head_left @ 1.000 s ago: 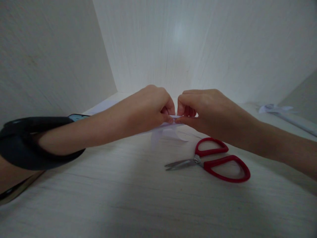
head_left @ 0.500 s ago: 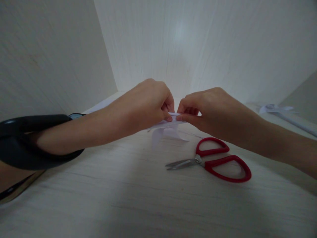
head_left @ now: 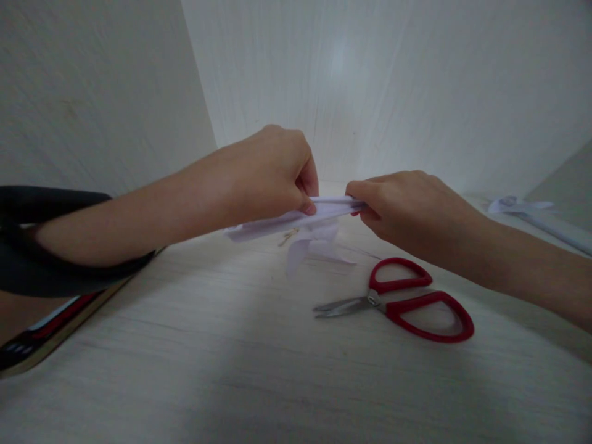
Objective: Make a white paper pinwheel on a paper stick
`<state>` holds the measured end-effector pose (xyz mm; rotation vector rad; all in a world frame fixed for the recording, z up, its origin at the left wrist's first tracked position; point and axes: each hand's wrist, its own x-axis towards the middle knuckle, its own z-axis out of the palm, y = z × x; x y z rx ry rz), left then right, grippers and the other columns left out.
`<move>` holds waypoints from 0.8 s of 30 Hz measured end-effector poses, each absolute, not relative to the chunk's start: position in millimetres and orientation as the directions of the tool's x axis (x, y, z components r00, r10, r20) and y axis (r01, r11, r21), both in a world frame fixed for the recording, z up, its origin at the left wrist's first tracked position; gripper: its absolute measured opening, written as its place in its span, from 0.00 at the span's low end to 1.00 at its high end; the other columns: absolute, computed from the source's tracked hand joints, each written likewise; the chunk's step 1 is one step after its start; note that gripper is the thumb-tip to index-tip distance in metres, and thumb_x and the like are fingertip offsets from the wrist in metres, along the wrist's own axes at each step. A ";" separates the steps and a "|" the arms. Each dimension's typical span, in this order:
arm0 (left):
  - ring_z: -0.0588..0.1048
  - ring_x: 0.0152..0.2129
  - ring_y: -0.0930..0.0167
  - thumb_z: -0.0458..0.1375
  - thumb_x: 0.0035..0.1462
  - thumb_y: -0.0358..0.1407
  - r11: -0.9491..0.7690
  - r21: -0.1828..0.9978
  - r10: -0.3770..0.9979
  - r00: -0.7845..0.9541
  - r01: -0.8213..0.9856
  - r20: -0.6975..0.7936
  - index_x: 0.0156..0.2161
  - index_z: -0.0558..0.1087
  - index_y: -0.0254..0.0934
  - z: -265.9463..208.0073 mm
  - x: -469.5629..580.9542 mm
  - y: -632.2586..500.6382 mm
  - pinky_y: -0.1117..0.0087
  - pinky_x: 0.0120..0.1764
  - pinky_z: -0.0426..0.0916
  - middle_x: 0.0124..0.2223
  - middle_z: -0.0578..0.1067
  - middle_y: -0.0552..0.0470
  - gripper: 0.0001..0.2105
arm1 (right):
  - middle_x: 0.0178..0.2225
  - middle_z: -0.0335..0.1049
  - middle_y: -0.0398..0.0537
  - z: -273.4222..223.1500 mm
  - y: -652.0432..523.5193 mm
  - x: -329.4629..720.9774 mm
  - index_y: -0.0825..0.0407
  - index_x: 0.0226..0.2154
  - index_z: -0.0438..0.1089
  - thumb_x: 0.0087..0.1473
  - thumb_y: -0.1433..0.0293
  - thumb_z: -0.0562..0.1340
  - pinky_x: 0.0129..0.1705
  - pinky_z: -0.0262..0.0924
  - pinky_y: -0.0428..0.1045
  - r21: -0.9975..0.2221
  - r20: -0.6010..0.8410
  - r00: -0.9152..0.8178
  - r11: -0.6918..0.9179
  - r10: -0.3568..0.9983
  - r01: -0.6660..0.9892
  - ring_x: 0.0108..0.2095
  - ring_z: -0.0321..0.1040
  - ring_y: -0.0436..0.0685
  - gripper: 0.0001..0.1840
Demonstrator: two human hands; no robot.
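Observation:
Between my two hands stretches a partly rolled strip of white paper (head_left: pixel 330 208), held above the table. My left hand (head_left: pixel 277 172) pinches it near the middle, and a loose flap of the paper slants down to the left. The paper's right end is in the closed fingers of my right hand (head_left: pixel 393 197). Just below lies a white paper pinwheel (head_left: pixel 317 243), partly hidden by the strip. Scissors with red handles (head_left: pixel 428 302) rest nearer to me, below my right hand, blades pointing left.
Another pinwheel (head_left: pixel 509 203) on a white paper stick (head_left: pixel 550 231) lies at the far right. A small tan object, perhaps a twist of string (head_left: pixel 289 236), is beside the middle pinwheel. At the left edge a phone-like object (head_left: pixel 55 324) lies under my forearm. Pale walls enclose the back.
My hands have moved apart, the right one to the right and the left one slightly left and up. More of the paper shows between them, and its left flap has come into view.

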<state>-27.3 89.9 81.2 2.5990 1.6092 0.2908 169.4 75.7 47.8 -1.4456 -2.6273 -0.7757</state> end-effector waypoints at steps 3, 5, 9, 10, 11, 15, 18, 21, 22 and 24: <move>0.70 0.23 0.73 0.60 0.45 0.43 -0.455 0.146 0.888 0.438 0.878 0.137 0.35 0.81 0.39 80.7 -28.0 90.4 0.72 0.27 0.55 0.26 0.78 0.53 0.14 | 0.26 0.68 0.50 52.3 76.3 166.9 0.53 0.32 0.67 0.53 0.76 0.53 0.25 0.41 0.49 0.329 0.240 -0.583 0.500 0.776 0.801 0.24 0.60 0.54 0.08; 0.69 0.21 0.74 0.60 0.45 0.43 -0.470 0.138 0.879 0.447 0.872 0.166 0.34 0.80 0.39 79.6 -28.8 91.0 0.72 0.27 0.54 0.23 0.76 0.54 0.13 | 0.26 0.69 0.48 55.8 75.7 165.1 0.52 0.31 0.67 0.53 0.75 0.55 0.26 0.42 0.49 0.240 0.251 -0.577 0.527 0.777 0.815 0.24 0.60 0.53 0.07; 0.67 0.19 0.74 0.60 0.45 0.43 -0.505 0.128 0.860 0.484 0.853 0.163 0.30 0.79 0.40 77.2 -29.8 91.5 0.71 0.26 0.52 0.21 0.74 0.55 0.11 | 0.24 0.69 0.45 61.5 73.2 164.5 0.51 0.29 0.69 0.56 0.69 0.57 0.26 0.42 0.48 0.146 0.291 -0.567 0.550 0.770 0.822 0.22 0.59 0.52 0.07; 0.66 0.18 0.74 0.60 0.45 0.44 -0.509 0.125 0.858 0.489 0.852 0.159 0.30 0.79 0.40 76.8 -29.8 91.4 0.70 0.26 0.51 0.20 0.73 0.55 0.11 | 0.23 0.68 0.45 62.3 72.8 164.9 0.51 0.28 0.69 0.57 0.67 0.58 0.25 0.42 0.48 0.151 0.299 -0.575 0.557 0.762 0.817 0.21 0.58 0.51 0.08; 0.66 0.18 0.74 0.60 0.46 0.44 -0.511 0.121 0.856 0.492 0.851 0.157 0.29 0.79 0.39 76.4 -29.8 91.1 0.70 0.25 0.51 0.20 0.73 0.54 0.11 | 0.22 0.68 0.44 62.8 72.5 165.3 0.51 0.28 0.69 0.57 0.66 0.58 0.25 0.41 0.48 0.160 0.307 -0.579 0.559 0.756 0.814 0.21 0.57 0.51 0.09; 0.64 0.18 0.75 0.57 0.49 0.45 -0.550 0.098 0.832 0.535 0.829 0.147 0.30 0.79 0.39 74.6 -29.3 90.8 0.70 0.25 0.50 0.22 0.73 0.54 0.13 | 0.21 0.66 0.44 61.1 73.3 165.0 0.51 0.26 0.69 0.56 0.65 0.61 0.24 0.41 0.48 0.169 0.300 -0.558 0.532 0.774 0.829 0.20 0.56 0.51 0.10; 0.62 0.17 0.76 0.55 0.51 0.45 -0.575 0.083 0.816 0.564 0.814 0.123 0.28 0.78 0.37 73.5 -29.1 91.5 0.70 0.24 0.50 0.20 0.71 0.54 0.15 | 0.20 0.67 0.43 58.2 74.5 163.6 0.51 0.26 0.69 0.55 0.64 0.63 0.24 0.42 0.47 0.163 0.302 -0.552 0.529 0.777 0.833 0.20 0.57 0.51 0.10; 0.66 0.17 0.75 0.56 0.49 0.44 -0.568 0.079 0.821 0.555 0.820 0.135 0.27 0.78 0.38 74.1 -28.9 91.6 0.71 0.24 0.51 0.20 0.72 0.55 0.13 | 0.21 0.68 0.42 57.2 75.1 162.4 0.51 0.26 0.71 0.55 0.65 0.63 0.24 0.42 0.47 0.146 0.309 -0.557 0.541 0.770 0.828 0.20 0.58 0.50 0.09; 0.67 0.18 0.74 0.57 0.48 0.44 -0.563 0.081 0.823 0.548 0.823 0.150 0.28 0.78 0.39 74.7 -28.8 91.3 0.71 0.24 0.51 0.21 0.73 0.55 0.12 | 0.22 0.69 0.41 57.4 75.1 162.1 0.50 0.27 0.72 0.56 0.66 0.63 0.25 0.43 0.47 0.137 0.302 -0.566 0.552 0.767 0.822 0.21 0.58 0.50 0.08; 0.69 0.19 0.74 0.58 0.47 0.43 -0.553 0.087 0.828 0.534 0.829 0.174 0.29 0.78 0.40 75.9 -28.5 90.9 0.72 0.24 0.52 0.22 0.74 0.55 0.11 | 0.23 0.70 0.41 58.3 74.9 161.7 0.50 0.28 0.73 0.56 0.69 0.62 0.26 0.44 0.47 0.132 0.292 -0.590 0.580 0.753 0.804 0.22 0.60 0.49 0.07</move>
